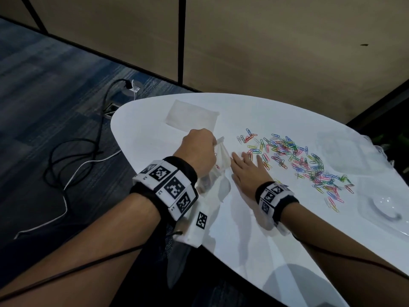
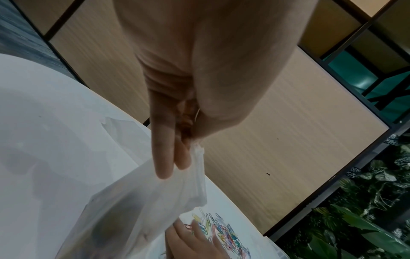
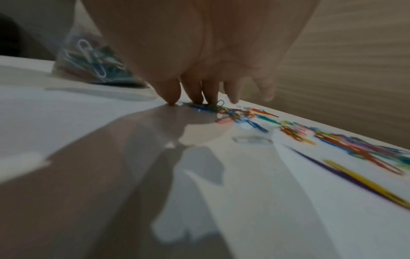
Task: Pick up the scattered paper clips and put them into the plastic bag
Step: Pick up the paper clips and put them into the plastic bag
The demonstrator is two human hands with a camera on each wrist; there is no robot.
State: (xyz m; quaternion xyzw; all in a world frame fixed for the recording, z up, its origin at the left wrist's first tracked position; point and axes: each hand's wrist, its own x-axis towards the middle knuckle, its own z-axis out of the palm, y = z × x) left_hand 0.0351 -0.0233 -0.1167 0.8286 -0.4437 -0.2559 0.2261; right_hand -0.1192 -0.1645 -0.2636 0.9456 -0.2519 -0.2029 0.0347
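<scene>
While pinching the rim of the plastic bag [image 1: 218, 159] in the left hand [image 1: 197, 149], at nine o'clock of the spread, keep its mouth lifted and turned toward three o'clock; some clips already inside. Just beside, at the bag's three o'clock, lay the right hand [image 1: 247, 171] flat, fingers straight on the white table [image 1: 254, 229], gripping nothing, fingertips [image 3: 208, 98] touching the near edge of the scattered paper clips [image 1: 298, 160]. Rake a small cluster toward nine o'clock, close round it, then drop it in; avoid tangled heaps, since linked clips probably snag on the rim
</scene>
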